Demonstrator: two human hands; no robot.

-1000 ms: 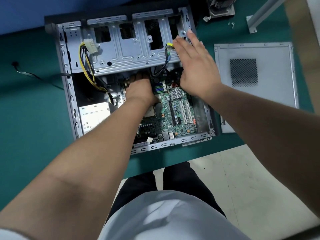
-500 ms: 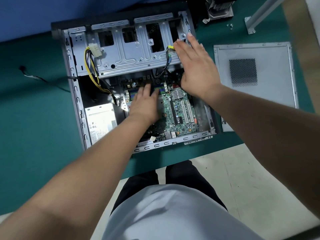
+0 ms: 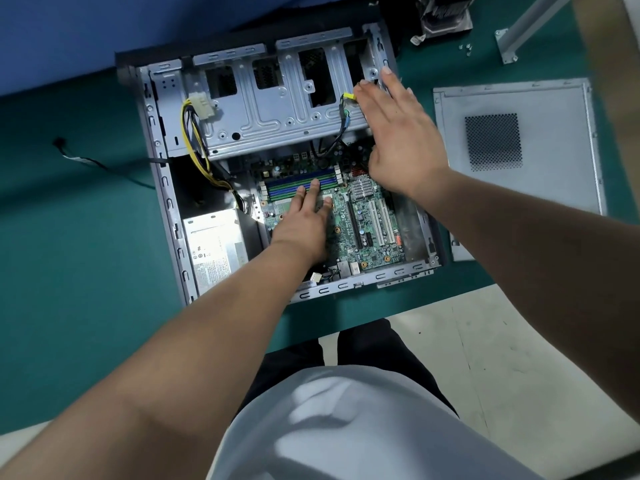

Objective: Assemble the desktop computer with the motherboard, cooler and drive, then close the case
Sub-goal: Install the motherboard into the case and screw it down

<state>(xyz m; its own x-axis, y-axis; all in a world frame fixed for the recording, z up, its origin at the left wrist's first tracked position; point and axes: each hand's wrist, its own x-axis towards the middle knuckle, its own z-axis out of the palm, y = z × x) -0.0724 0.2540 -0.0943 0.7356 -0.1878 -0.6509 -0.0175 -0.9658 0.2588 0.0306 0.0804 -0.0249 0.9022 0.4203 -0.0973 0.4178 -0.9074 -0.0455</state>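
My left hand (image 3: 304, 220) lies flat, fingers straight, on the motherboard (image 3: 360, 216) inside the case (image 3: 166, 188). My right hand (image 3: 398, 133), spread, rests on its far right wall. The cooler (image 3: 445, 12) sits beyond, at the counter's far edge, nearer my right.

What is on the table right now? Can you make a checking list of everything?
Surface: green table mat, case lying open on it.
Job's things: motherboard inside the case; side panel off, right of the case; cooler at the far edge.
Clutter: loose screws.
Hands: left hand flat on the motherboard; right hand open over the case's right side.
Cables: yellow-black bundle in the case; loose wire on the mat.
Surroundings: pale floor.
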